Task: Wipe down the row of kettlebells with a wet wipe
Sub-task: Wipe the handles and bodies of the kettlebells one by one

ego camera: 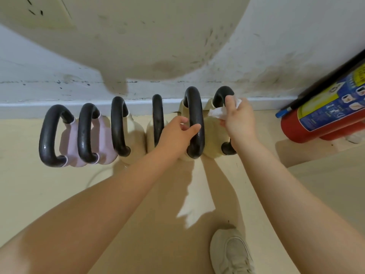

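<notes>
Several kettlebells stand in a row along the wall, all with black handles. The two at the left have lilac bodies [102, 135]; the others are cream [136, 133]. My left hand [177, 135] grips the black handle [194, 115] of the second kettlebell from the right. My right hand [238, 119] holds a crumpled white wet wipe [218, 112] against the black handle [222, 95] of the rightmost kettlebell, covering the middle of that handle.
A red fire extinguisher [316, 123] with a blue and yellow label lies at the right against the stained wall. A white baseboard [29, 108] runs behind the row. My beige shoe [230, 252] stands on the tan floor below my right arm.
</notes>
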`<state>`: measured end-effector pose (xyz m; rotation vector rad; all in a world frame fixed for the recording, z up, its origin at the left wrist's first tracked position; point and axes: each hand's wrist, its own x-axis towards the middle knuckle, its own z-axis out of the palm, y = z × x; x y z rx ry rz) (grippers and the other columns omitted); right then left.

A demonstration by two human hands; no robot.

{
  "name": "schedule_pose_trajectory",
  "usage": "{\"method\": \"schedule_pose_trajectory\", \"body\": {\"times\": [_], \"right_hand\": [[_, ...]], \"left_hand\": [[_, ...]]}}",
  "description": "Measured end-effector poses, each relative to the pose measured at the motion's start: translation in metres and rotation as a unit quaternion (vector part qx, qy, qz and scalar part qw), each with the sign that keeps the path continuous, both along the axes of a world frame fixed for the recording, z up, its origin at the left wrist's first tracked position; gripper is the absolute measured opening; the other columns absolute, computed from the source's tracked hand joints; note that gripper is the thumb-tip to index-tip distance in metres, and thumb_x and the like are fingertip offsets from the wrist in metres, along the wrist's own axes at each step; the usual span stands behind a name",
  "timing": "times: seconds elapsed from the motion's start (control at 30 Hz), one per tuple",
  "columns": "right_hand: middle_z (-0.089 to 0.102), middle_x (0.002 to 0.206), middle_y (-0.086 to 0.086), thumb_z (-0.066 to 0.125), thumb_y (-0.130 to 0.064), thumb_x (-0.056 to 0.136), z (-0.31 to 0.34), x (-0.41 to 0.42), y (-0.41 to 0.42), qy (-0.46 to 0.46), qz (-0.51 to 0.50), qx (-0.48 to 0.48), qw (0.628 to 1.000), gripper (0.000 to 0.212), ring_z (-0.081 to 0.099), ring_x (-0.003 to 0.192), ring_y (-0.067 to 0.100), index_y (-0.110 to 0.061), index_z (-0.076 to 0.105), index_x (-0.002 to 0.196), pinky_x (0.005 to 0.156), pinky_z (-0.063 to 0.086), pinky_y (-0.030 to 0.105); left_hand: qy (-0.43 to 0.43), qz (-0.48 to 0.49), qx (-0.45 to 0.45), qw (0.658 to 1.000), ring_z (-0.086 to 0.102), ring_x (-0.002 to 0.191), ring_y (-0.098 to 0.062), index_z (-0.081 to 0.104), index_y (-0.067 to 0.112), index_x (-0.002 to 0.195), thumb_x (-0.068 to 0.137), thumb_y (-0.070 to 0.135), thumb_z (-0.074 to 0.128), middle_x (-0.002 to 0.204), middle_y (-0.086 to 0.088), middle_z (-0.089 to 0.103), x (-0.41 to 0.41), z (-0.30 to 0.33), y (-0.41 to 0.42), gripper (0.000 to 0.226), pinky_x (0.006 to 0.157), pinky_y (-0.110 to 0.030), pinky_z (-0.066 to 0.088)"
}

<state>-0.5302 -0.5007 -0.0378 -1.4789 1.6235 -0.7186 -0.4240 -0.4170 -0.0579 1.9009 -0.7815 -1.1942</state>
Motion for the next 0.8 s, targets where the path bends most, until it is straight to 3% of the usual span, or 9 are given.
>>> {"method": "schedule_pose_trajectory", "body": {"times": [0.1,0.17,0.23,0.3,0.37,0.43,0.53,0.7,0.8], "right_hand": [[0.049,0.072,-0.006,0.038,-0.039,0.098,0.003,0.011,-0.001,0.029,0.056,-0.030,0.998,0.026,0.053,0.073,0.015,-0.014,0.047,0.094,0.071,0.042,0.032],[0.051,0.072,-0.007,0.038,-0.045,0.096,0.006,0.017,0.008,0.001,0.150,0.041,0.988,0.036,0.050,0.069,0.009,-0.011,0.050,0.095,0.073,0.038,0.028],[0.054,0.095,-0.009,0.034,-0.055,0.093,0.010,0.021,0.018,-0.050,0.232,0.150,0.960,0.054,0.051,0.090,0.006,-0.014,0.047,0.124,0.083,0.036,0.023],[0.056,0.109,-0.008,0.026,-0.060,0.093,0.013,0.019,0.014,-0.159,0.196,0.233,0.939,0.056,0.053,0.099,0.003,-0.023,0.047,0.129,0.081,0.036,0.015],[0.067,0.091,-0.006,0.026,-0.052,0.097,0.012,0.014,0.007,-0.257,0.115,0.260,0.923,0.046,0.059,0.078,0.002,-0.028,0.064,0.104,0.070,0.043,0.014],[0.059,0.066,-0.002,0.037,-0.038,0.098,0.007,0.017,0.005,-0.154,0.096,0.221,0.958,0.036,0.056,0.061,0.009,-0.019,0.062,0.080,0.057,0.043,0.021],[0.059,0.083,0.010,0.045,-0.024,0.095,-0.008,0.033,0.009,0.033,0.129,0.220,0.966,0.027,0.057,0.074,0.020,-0.002,0.054,0.108,0.074,0.050,0.032],[0.046,0.070,0.001,0.041,-0.018,0.096,-0.003,0.053,-0.016,-0.031,0.137,0.233,0.962,0.025,0.045,0.059,0.012,-0.012,0.046,0.073,0.058,0.044,0.027],[0.046,0.071,0.001,0.042,-0.013,0.095,-0.005,0.053,-0.026,-0.045,0.141,0.229,0.962,0.030,0.048,0.063,0.015,-0.017,0.041,0.066,0.073,0.046,0.035]], "left_hand": [[0.025,0.020,0.010,0.999,0.061,0.107,-0.025,0.049,0.015,0.123,0.084,0.036,0.061,0.114,-0.008,0.064,0.000,0.004,-0.005,0.045,0.099,-0.045,0.045],[0.016,0.003,0.019,1.000,0.061,0.105,-0.027,0.051,0.014,0.120,0.085,0.036,0.060,0.111,-0.009,0.065,0.000,0.008,-0.006,0.042,0.098,-0.045,0.046],[-0.002,-0.020,0.024,1.000,0.062,0.098,-0.024,0.054,0.013,0.107,0.087,0.034,0.057,0.099,-0.004,0.065,0.001,0.011,-0.008,0.030,0.094,-0.039,0.047],[-0.019,-0.035,0.019,0.999,0.060,0.090,-0.024,0.053,0.014,0.092,0.089,0.030,0.055,0.083,-0.001,0.061,0.002,0.015,-0.009,0.016,0.088,-0.036,0.047],[-0.029,-0.044,0.015,0.998,0.061,0.093,-0.027,0.053,0.013,0.091,0.090,0.026,0.054,0.084,-0.006,0.060,0.001,0.017,-0.010,0.013,0.091,-0.040,0.048],[-0.037,-0.047,0.016,0.998,0.062,0.097,-0.026,0.055,0.011,0.097,0.089,0.028,0.056,0.093,-0.009,0.064,0.002,0.018,-0.011,0.018,0.092,-0.040,0.048],[-0.056,-0.055,0.022,0.997,0.063,0.091,-0.022,0.057,0.011,0.102,0.086,0.031,0.059,0.095,-0.006,0.067,0.005,0.015,-0.014,0.025,0.086,-0.036,0.049],[-0.050,-0.077,0.013,0.996,0.059,0.086,-0.011,0.059,0.018,0.112,0.086,0.028,0.061,0.090,0.007,0.062,0.011,0.011,-0.017,0.028,0.080,-0.025,0.044],[-0.052,-0.086,0.012,0.995,0.058,0.086,-0.009,0.058,0.016,0.115,0.086,0.027,0.061,0.088,0.010,0.060,0.013,0.011,-0.016,0.031,0.070,-0.015,0.040]]}}
